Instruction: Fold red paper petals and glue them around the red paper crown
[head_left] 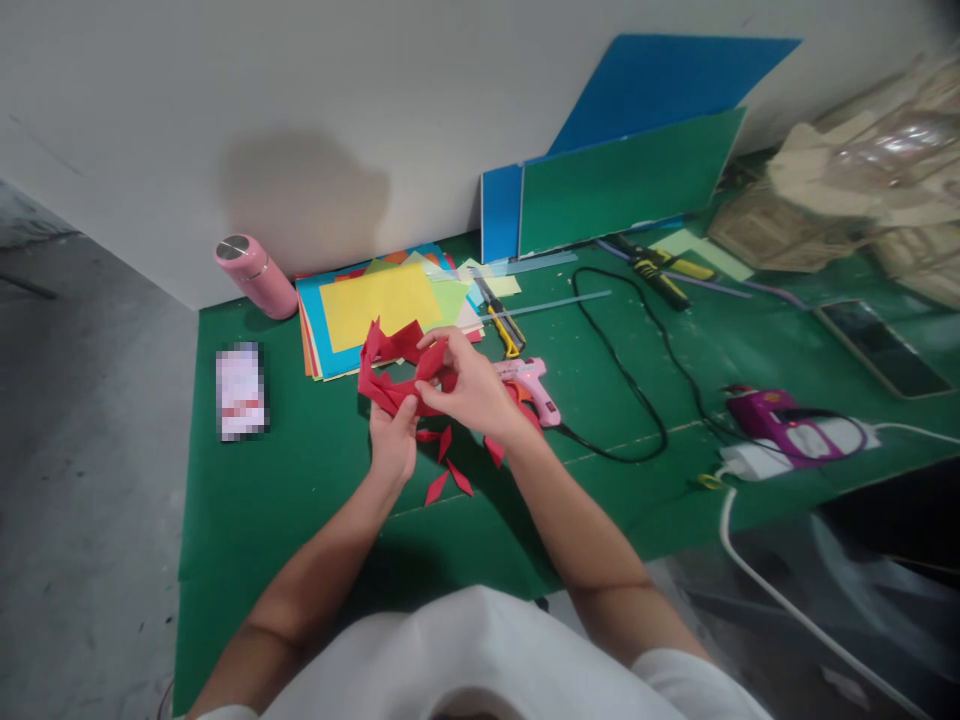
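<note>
A ring of folded red paper pieces (369, 372) is held up over the green tabletop between my two hands. My left hand (394, 440) grips its lower edge, with the thumb pressed on the paper. At the ring's right side, the fingers of my right hand (472, 385) pinch a folded part of it; whether that part is joined to the ring I cannot tell. Below the hands lie several loose red folded paper pieces (448, 478). A pink glue gun (541, 390) rests just right of my right hand, partly hidden by it.
Coloured paper sheets (382, 305) are stacked behind the hands, with a yellow utility knife (504, 325) beside them. A pink bottle (259, 278) and a pixelated item (241, 392) are at left. Black cable (664, 400) runs to a power strip (757, 460); pliers (658, 275) and a phone (885, 345) lie right.
</note>
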